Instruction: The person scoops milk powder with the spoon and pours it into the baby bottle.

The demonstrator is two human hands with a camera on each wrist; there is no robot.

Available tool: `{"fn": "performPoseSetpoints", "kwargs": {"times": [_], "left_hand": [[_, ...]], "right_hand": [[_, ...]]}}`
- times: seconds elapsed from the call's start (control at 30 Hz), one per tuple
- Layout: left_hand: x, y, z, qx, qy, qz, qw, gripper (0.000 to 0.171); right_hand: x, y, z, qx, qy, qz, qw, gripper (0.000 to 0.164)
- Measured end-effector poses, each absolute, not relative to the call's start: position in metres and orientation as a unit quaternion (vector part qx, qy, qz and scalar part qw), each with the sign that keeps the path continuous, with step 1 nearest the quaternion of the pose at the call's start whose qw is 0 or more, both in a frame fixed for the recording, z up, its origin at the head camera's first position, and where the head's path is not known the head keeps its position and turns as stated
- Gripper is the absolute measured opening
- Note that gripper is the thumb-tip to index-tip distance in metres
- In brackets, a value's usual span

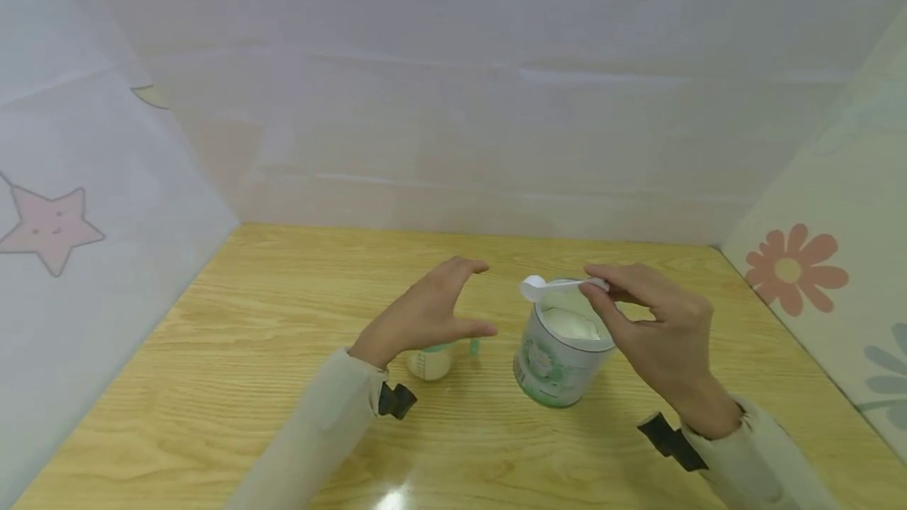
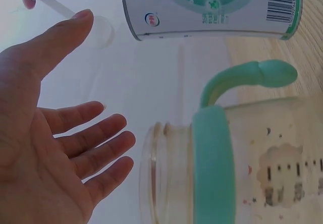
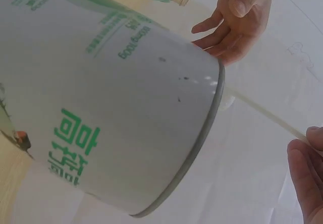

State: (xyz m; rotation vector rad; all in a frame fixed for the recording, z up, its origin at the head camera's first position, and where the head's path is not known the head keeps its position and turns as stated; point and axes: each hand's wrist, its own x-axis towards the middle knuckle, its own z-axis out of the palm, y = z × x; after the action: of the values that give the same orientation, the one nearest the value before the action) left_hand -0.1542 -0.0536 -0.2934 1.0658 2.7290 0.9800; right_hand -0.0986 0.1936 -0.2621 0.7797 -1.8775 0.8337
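Note:
My right hand point(image 1: 655, 321) pinches the handle end of a white measuring scoop point(image 1: 536, 288) between thumb and fingers. The scoop is held over the rim of a white and green milk powder can point(image 1: 556, 364), which stands upright with pale powder point(image 1: 570, 324) inside. My left hand point(image 1: 428, 309) hovers with fingers spread, holding nothing. Below it stands a baby bottle point(image 2: 272, 158) with a mint green collar and handle point(image 2: 252, 80); its top has no lid. In the head view the left hand covers the upper part of the bottle.
The wood-grain table point(image 1: 298, 290) is closed in by pale sheets at the back and both sides. A pink star point(image 1: 51, 227) is printed on the left sheet, a red flower point(image 1: 797, 270) on the right one. Dark wrist straps point(image 1: 673, 441) sit at both cuffs.

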Motion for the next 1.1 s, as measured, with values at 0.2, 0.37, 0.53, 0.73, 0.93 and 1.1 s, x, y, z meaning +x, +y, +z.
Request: {"fn": "performPoseSetpoints", "kwargs": {"times": [0.2,0.37,0.53,0.73,0.93,1.1], "left_hand": [[-0.154,-0.043,-0.293,0.348,0.880,0.322,0.036,0.080],[-0.153,-0.034,-0.296,0.348,0.877,0.328,0.049,0.080],[-0.152,-0.027,-0.298,0.352,0.874,0.331,0.056,0.082],[-0.152,-0.019,-0.302,0.350,0.869,0.343,0.063,0.084],[-0.154,-0.010,-0.310,0.344,0.868,0.351,0.073,0.087],[-0.154,-0.004,-0.318,0.339,0.866,0.360,0.079,0.090]], "right_hand": [[-0.098,0.200,-0.261,0.313,-0.759,0.337,0.461,0.044],[-0.097,0.206,-0.259,0.306,-0.762,0.334,0.463,0.046],[-0.097,0.212,-0.258,0.302,-0.770,0.318,0.463,0.048],[-0.098,0.219,-0.259,0.295,-0.786,0.288,0.461,0.049],[-0.100,0.225,-0.264,0.301,-0.794,0.283,0.446,0.048],[-0.101,0.227,-0.273,0.307,-0.801,0.276,0.433,0.049]]}}
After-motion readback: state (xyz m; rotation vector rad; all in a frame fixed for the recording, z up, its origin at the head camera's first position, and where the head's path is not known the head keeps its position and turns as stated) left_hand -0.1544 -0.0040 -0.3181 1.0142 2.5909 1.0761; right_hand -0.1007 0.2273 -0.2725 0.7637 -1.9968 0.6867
